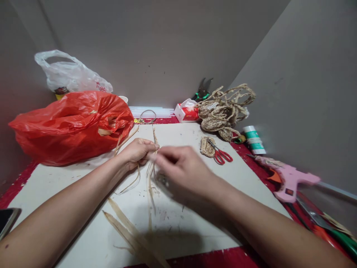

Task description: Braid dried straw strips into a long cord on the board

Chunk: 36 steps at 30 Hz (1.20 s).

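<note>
Left hand (139, 152) is pinching a skinny straw-like braid (155, 136) over the pale work sheet (195, 219), loose strands (150, 182) trailing toward the wearer; right hand (182, 163) is blurry just beside it, can't tell if it's gripping anything; red plastic bag (75, 128) sits off left; red-handled scissors (218, 150) overlap a small woven piece (206, 147) off right.

A small handcraft workspace, cornered by grey walls (178, 44): on and around the work sheet (245, 173) are a straw braid (155, 136) and glue sticks (164, 112) toward twelve o'clock, braided cord (217, 111) at one, red-handled scissors (216, 149) at two, a pink hot-glue gun (289, 178) at three.
</note>
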### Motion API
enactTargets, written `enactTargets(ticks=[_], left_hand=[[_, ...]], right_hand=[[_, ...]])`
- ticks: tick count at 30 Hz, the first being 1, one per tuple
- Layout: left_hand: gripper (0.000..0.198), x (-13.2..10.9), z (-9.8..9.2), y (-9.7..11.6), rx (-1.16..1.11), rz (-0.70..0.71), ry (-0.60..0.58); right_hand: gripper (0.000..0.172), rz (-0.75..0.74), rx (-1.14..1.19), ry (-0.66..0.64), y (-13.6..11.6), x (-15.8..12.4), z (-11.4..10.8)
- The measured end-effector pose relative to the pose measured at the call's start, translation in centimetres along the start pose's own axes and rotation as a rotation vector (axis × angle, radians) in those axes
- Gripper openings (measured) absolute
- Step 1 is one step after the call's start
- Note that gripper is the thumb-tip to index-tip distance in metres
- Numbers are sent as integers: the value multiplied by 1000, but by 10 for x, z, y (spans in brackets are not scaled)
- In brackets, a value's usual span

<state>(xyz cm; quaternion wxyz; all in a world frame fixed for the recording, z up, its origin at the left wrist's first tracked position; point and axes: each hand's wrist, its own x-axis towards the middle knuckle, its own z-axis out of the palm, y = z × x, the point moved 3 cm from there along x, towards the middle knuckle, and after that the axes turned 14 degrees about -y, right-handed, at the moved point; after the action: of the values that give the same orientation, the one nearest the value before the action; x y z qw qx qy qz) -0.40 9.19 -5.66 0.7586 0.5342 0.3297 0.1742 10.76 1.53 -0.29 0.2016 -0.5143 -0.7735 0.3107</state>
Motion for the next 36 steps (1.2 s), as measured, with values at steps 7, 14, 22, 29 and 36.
enactTargets(ticks=[7,14,22,29,36], left_hand=[[24,0,1,1,-12,2,-20],[21,1,5,1,156,54,11],[18,-3,7,10,524,207,84],[19,-6,12,12,658,120,46],[17,-11,26,12,774,85,157]], right_hand=[[24,163,539,-119,47,29,-1],[36,254,743,-304,58,31,10],[34,269,1079,-437,65,34,12],[19,311,1139,-244,66,31,20],[29,319,1153,-191,62,29,24]])
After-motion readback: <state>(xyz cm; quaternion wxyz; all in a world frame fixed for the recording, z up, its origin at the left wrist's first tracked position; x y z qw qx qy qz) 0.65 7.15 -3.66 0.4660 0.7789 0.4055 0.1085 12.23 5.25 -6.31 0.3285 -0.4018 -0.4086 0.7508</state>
